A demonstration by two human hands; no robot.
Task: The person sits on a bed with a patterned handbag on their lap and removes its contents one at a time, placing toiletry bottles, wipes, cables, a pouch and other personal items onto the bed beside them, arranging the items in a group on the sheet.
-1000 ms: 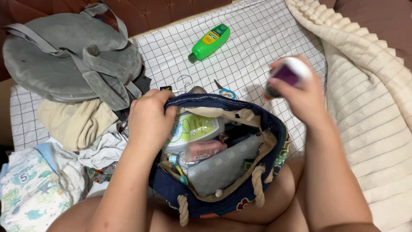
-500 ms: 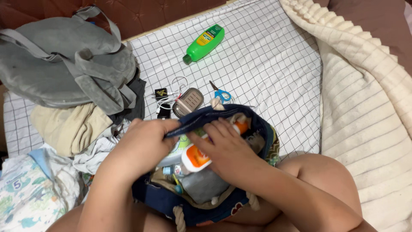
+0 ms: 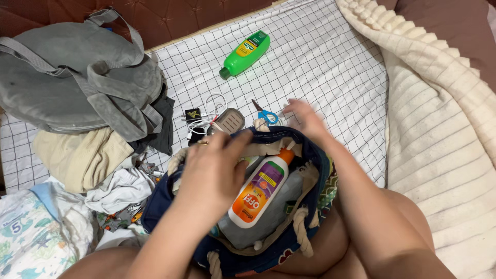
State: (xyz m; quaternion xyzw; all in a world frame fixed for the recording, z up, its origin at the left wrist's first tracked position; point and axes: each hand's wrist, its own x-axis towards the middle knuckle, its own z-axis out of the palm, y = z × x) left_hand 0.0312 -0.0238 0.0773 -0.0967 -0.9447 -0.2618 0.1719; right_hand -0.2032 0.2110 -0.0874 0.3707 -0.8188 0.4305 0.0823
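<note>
Lifted clear since before, right hand [image 3: 305, 120] hovers open; left hand [image 3: 212, 173] spreads over navy rope-handled bag [image 3: 315, 206], white-orange-purple bottle [image 3: 261, 188] packed; another item seems next.

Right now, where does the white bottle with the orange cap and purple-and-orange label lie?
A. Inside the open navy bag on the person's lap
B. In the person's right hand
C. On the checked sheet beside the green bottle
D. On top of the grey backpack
A: the white bottle lies slanted inside the open navy bag, beside the left hand; the right hand is empty.
</note>
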